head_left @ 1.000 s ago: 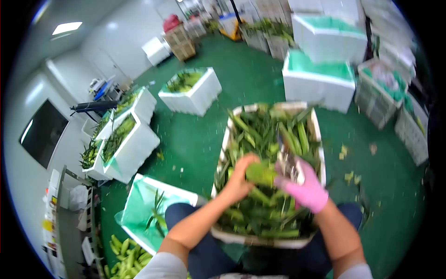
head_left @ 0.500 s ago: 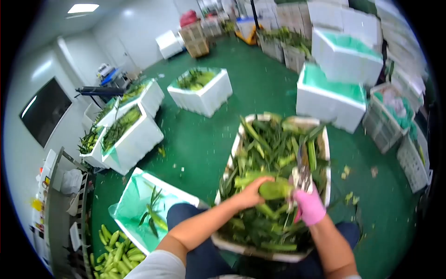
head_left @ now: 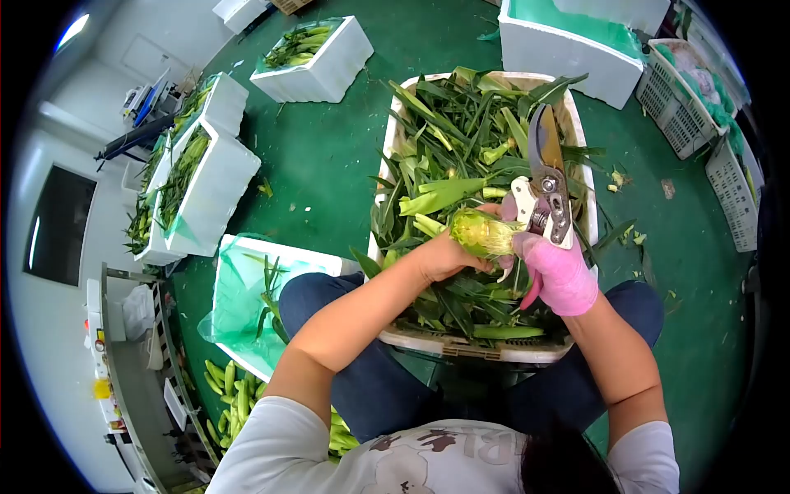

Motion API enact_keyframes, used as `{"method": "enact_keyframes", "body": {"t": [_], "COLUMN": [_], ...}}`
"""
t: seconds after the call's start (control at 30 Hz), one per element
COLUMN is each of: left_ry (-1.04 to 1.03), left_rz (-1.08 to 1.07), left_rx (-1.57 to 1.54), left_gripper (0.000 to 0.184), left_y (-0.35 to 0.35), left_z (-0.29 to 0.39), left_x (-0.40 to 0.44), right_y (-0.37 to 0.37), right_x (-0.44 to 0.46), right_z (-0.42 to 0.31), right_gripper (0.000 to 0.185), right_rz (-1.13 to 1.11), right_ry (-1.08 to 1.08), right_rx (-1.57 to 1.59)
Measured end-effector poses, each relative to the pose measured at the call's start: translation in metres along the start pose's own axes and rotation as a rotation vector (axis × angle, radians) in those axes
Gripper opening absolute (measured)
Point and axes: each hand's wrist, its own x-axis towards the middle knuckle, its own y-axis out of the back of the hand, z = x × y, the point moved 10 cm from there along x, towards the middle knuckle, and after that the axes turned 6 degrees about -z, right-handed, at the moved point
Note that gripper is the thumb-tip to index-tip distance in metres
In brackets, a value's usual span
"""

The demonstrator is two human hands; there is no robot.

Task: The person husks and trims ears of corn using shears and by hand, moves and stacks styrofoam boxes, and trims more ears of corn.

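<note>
My bare left hand (head_left: 448, 257) is wrapped round an ear of corn (head_left: 476, 234) in its green husk, with the pale, frayed end toward my right hand. My right hand (head_left: 563, 276), in a pink glove, grips pruning shears (head_left: 550, 179) whose blades point away from me. The gloved thumb and fingers lie right beside the corn's frayed end; whether they touch it I cannot tell. Both hands are above a light plastic crate (head_left: 461, 349) between my knees, heaped with green husks and leaves (head_left: 461, 123).
Left of my knee stands a foam box (head_left: 309, 259) lined with green plastic, a few leaves inside. Ears of corn (head_left: 239, 403) lie piled on the floor beside it. More foam boxes (head_left: 206, 193) hold leafy corn farther left. Plastic baskets (head_left: 675, 115) stand at the right.
My view has tilted down toward my lap. The corn's frayed end now faces more toward me and the right hand. Both hands keep their holds, and the shears have swung clear above the corn.
</note>
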Motion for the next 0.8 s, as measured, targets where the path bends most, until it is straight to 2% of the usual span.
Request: {"method": "enact_keyframes", "body": {"t": [0.1,0.13,0.23,0.27,0.3,0.33,0.37,0.47,0.5,0.57,0.67,0.8], "left_ry": [0.014,-0.115,-0.171,-0.282,-0.393,-0.383,-0.369,-0.348,-0.248,-0.217,-0.342,-0.310], "left_rz": [-0.006,0.054,0.628,0.722,0.759,0.722,0.682,0.661,0.683,0.705,0.719,0.564], "left_rx": [0.098,0.305,1.152,1.245,1.137,1.020,0.906,0.952,0.993,1.215,1.125,0.627], "left_gripper": [0.076,0.071,0.063,0.049,0.024,0.019,0.021,0.032,0.035,0.033,0.034,0.035], "left_y": [-0.006,-0.003,0.016,-0.003,-0.003,-0.005,-0.010,-0.024,-0.022,-0.027,-0.019,0.002], "left_z": [0.016,0.025,0.052,0.079,0.093,0.099,0.105,0.108,0.104,0.113,0.111,0.089], "left_x": [0.002,0.003,-0.034,-0.048,-0.059,-0.067,-0.072,-0.071,-0.069,-0.069,-0.072,-0.063], "right_y": [-0.007,-0.006,0.002,0.006,0.012,0.015,0.018,0.017,0.010,0.002,0.000,0.002], "right_x": [-0.004,-0.003,-0.001,0.001,-0.002,-0.002,-0.001,0.003,0.001,0.000,0.000,0.001], "right_z": [-0.005,-0.005,-0.005,-0.005,-0.002,-0.001,0.003,0.020,0.022,0.027,0.029,0.025], "right_gripper": [0.034,0.031,0.029,0.031,0.032,0.032,0.032,0.026,0.026,0.026,0.026,0.030], "right_rz": [-0.008,0.006,0.117,0.142,0.237,0.249,0.261,0.304,0.298,0.273,0.259,0.218], "right_ry": [0.022,0.010,0.036,0.072,-0.017,-0.011,-0.005,0.083,0.132,0.224,0.152,0.076], "right_rx": [-0.111,-0.199,-0.256,-0.244,-0.228,-0.224,-0.216,-0.290,-0.331,-0.339,-0.304,-0.180]}}
